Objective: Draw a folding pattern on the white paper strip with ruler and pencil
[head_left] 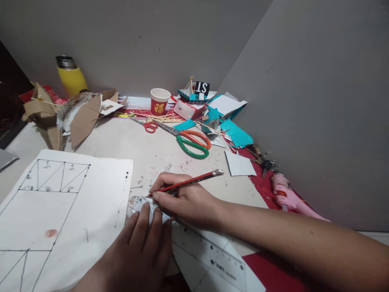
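Observation:
My right hand (191, 205) pinches a red-and-black pencil (196, 178), its tip pointing down and left beside the far end of a clear ruler (212, 253). My left hand (142, 243) lies over that ruler with fingers stretched out, pressing it down. Beneath the ruler is a pale white sheet or card (190, 263), partly hidden by both hands. To the left of my left hand rests a large white paper (103, 194) with black lines, triangles, dots and a reddish smudge.
Orange-and-green scissors (194, 144) and small red scissors (150, 127) lie beyond my hands. Behind them stand a red paper cup (160, 106), thin sticks (164, 118), teal card scraps (238, 133) and a yellow bottle (72, 79). Cardboard pieces (86, 121) sit left, a pink glue gun (291, 196) right.

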Action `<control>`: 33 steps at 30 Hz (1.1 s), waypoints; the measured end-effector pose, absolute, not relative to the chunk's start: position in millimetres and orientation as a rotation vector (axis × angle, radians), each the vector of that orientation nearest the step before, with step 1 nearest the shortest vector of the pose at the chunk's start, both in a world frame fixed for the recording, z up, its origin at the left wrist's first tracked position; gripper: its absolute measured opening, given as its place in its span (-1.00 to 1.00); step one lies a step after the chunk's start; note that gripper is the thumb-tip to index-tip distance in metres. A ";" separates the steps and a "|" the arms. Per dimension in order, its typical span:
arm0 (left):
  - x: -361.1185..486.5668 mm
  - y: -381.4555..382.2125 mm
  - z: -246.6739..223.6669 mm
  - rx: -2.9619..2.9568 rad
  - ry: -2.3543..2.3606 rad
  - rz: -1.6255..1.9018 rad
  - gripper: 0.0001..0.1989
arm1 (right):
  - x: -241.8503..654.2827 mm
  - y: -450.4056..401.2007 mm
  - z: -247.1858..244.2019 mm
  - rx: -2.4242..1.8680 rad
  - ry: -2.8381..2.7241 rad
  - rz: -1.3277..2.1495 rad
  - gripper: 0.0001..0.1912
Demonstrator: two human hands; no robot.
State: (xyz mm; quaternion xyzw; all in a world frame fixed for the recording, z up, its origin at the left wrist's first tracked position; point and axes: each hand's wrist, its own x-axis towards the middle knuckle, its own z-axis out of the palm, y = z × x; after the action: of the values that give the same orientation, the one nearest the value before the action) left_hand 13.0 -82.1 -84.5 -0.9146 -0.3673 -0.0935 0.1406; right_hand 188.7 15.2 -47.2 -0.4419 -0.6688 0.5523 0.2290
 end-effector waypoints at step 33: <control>4.2 -72.6 -67.8 -2.748 -0.860 -0.336 -0.54 | 279.3 -84.9 -32.4 -1.091 -2.621 0.434 -0.63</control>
State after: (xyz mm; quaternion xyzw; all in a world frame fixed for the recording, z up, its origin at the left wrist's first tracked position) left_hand 4.2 -72.6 -67.8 -0.9410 -0.2943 -0.1149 0.1209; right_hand 279.3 -84.9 -32.4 -0.3765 -0.9043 0.1497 0.1342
